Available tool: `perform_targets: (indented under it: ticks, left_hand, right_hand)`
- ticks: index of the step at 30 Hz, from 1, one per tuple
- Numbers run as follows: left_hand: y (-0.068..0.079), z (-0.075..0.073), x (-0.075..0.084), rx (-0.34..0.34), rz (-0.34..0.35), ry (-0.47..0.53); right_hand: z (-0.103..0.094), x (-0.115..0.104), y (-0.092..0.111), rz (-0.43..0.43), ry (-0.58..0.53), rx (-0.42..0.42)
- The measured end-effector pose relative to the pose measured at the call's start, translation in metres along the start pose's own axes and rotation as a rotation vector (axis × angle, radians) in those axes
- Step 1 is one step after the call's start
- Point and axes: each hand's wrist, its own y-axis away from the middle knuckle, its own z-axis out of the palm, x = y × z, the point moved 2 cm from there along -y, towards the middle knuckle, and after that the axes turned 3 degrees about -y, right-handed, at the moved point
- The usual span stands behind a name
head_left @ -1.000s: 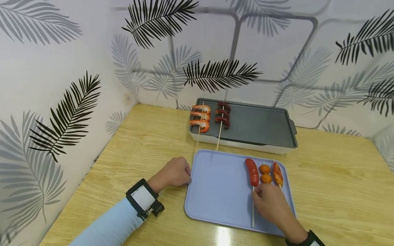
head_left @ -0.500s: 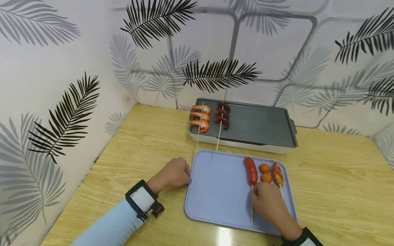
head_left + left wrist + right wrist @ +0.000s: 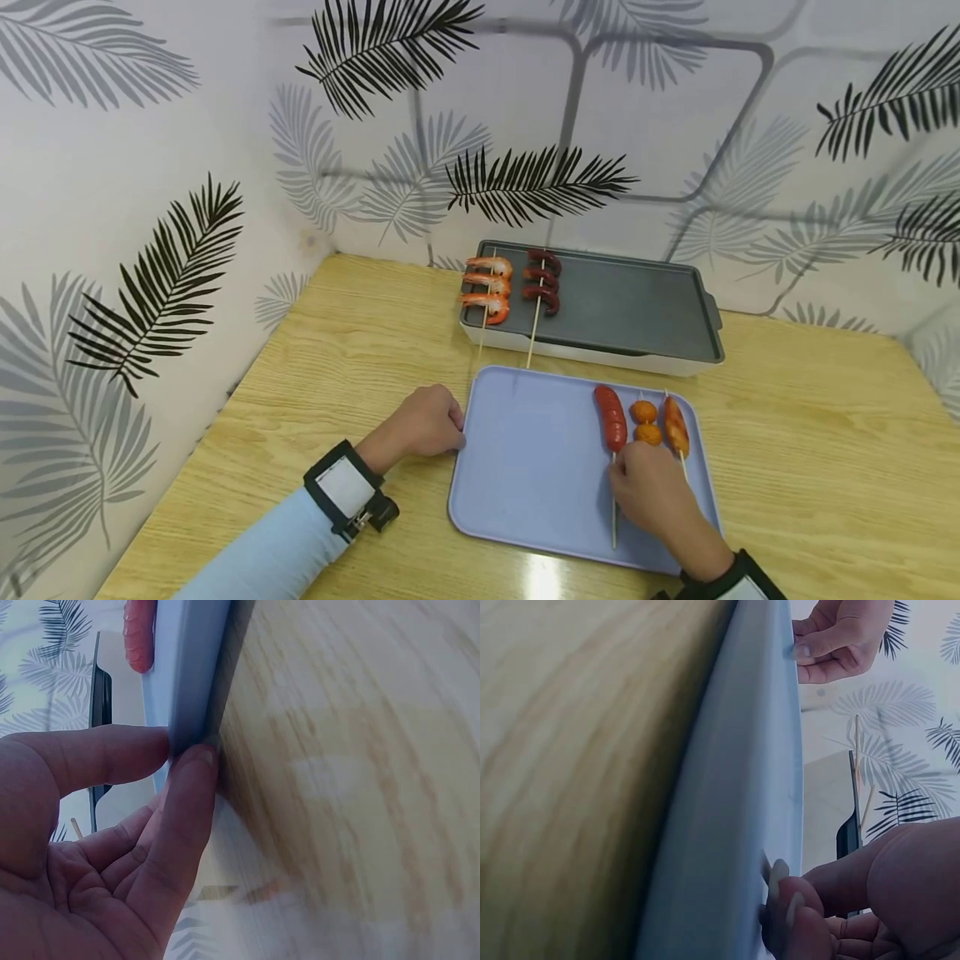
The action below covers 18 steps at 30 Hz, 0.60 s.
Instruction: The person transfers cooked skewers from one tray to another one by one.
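A blue-lilac tray (image 3: 532, 467) lies on the table. My left hand (image 3: 427, 421) pinches its left rim, thumb on the inside and forefinger (image 3: 187, 795) at the outer side, as the left wrist view shows. On the tray's right part lie a red sausage skewer (image 3: 612, 417), an orange ball skewer (image 3: 644, 412) and a browned meat skewer (image 3: 676, 427). My right hand (image 3: 651, 492) is low over the tray, thumb and finger pinching the sausage skewer's stick just below the sausage. The hand hides the lower part of the ball skewer's stick.
Behind the tray stands a grey griddle (image 3: 622, 300) on a white base. A shrimp skewer (image 3: 487, 287) and a dark red curled-meat skewer (image 3: 542, 283) lie at its left end, sticks hanging over the front edge. A leaf-patterned wall covering (image 3: 375, 167) backs the wooden table (image 3: 360, 333).
The sausage skewer has shifted slightly left on the tray together with my right hand. My left hand has stayed at the tray's rim.
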Motion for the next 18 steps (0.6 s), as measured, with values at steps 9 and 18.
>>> perform_targets:
  ticks: [9, 18]
  left_hand:
    - [-0.0010, 0.0044, -0.0014, 0.042, 0.013, -0.005]
    - [0.0002, 0.0065, -0.0008, 0.072, 0.025, -0.022]
  right_hand:
    - [0.0006, 0.0006, 0.0008, 0.008, 0.028, 0.020]
    - [-0.0009, 0.0042, -0.0004, 0.005, 0.061, 0.004]
